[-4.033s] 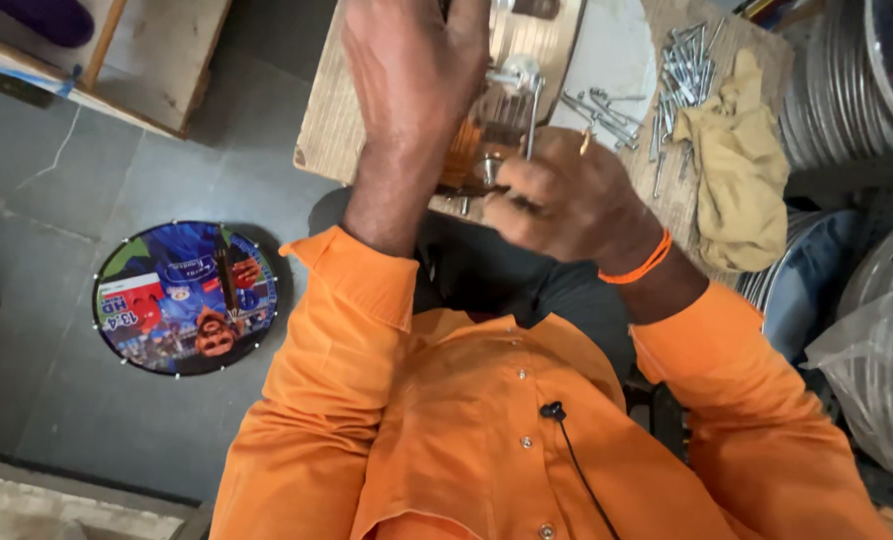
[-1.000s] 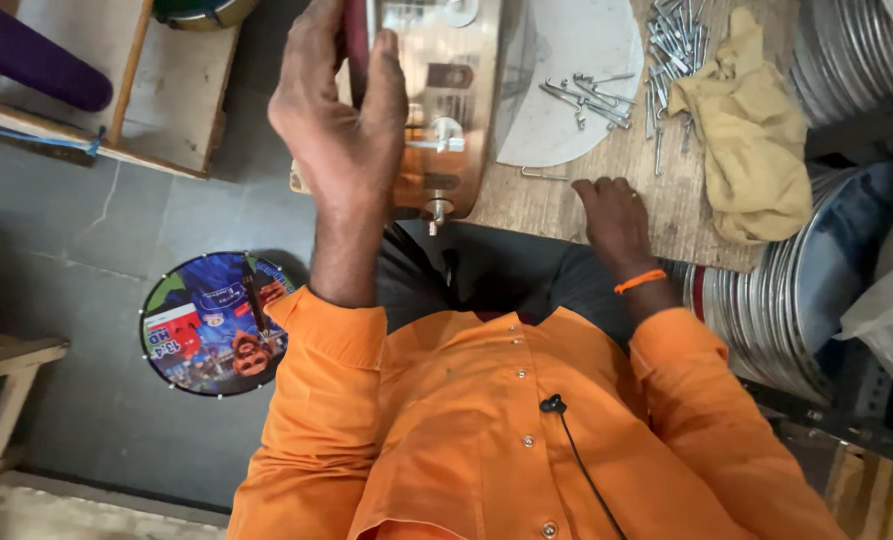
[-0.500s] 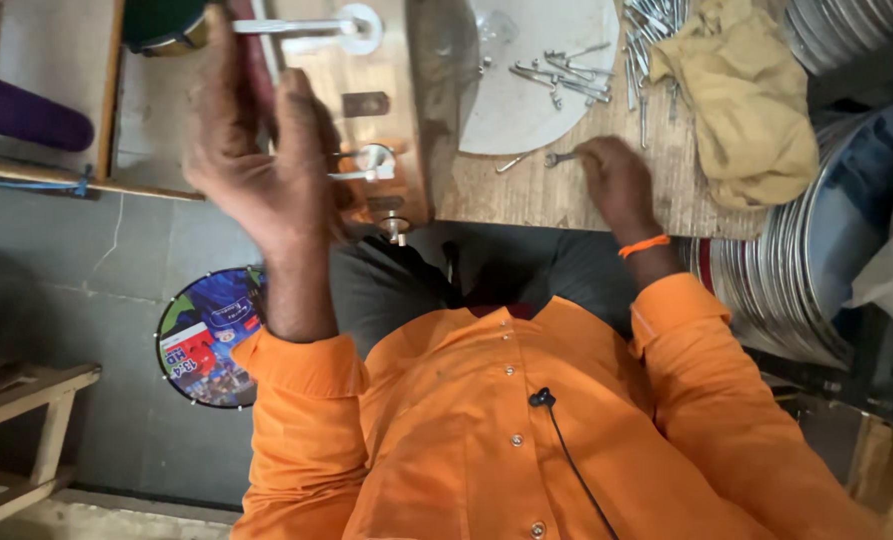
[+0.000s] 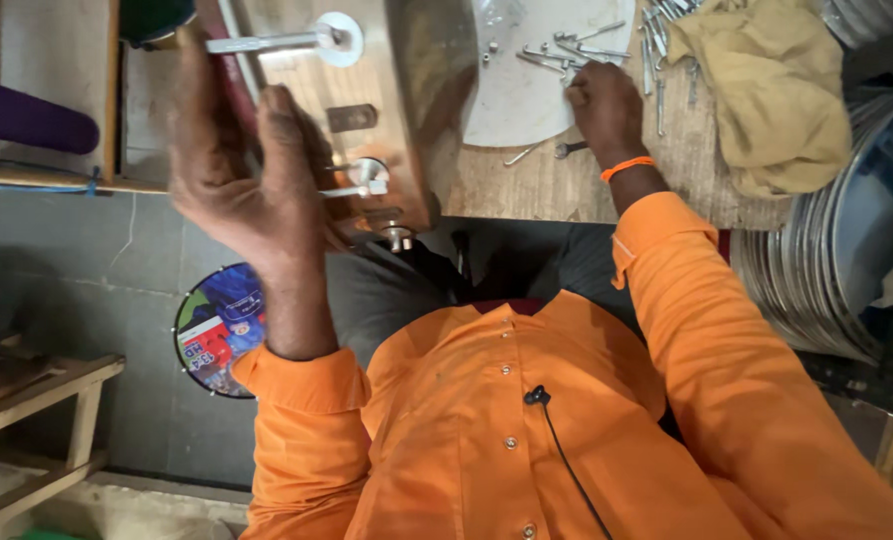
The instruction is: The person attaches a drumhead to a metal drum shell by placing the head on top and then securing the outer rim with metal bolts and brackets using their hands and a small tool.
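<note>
A grey tiled floor [image 4: 76,260] is filling the left of the frame, with a wooden bench [image 4: 526,190] running across the top centre. A person in an orange shirt [image 4: 526,430] is working at it. At upper left, the left hand [image 4: 256,185] is gripping a brass-coloured metal plate [image 4: 406,90], fingers wrapped around its left edge and clamped on it; the hand is blurred. The plate is standing at upper centre, partly over the bench edge, carrying two silver lever handles [image 4: 266,42] and a small dark slot between them. At upper right of centre, the right hand [image 4: 601,105], wearing an orange wristband [image 4: 626,166], is resting among loose screws [image 4: 566,50] on a white sheet [image 4: 536,95]; its fingers are curled together, and whether they are pinching a screw cannot be told. A tan cloth [image 4: 766,90] is lying on the bench at upper right, near the hand. Stacked steel discs [image 4: 816,280] are leaning along the right edge. A round printed disc [image 4: 216,330] is lying on the floor at lower left of centre, with a wooden stool [image 4: 36,400] in the lower left corner and a purple cylinder [image 4: 26,118] at upper left.
</note>
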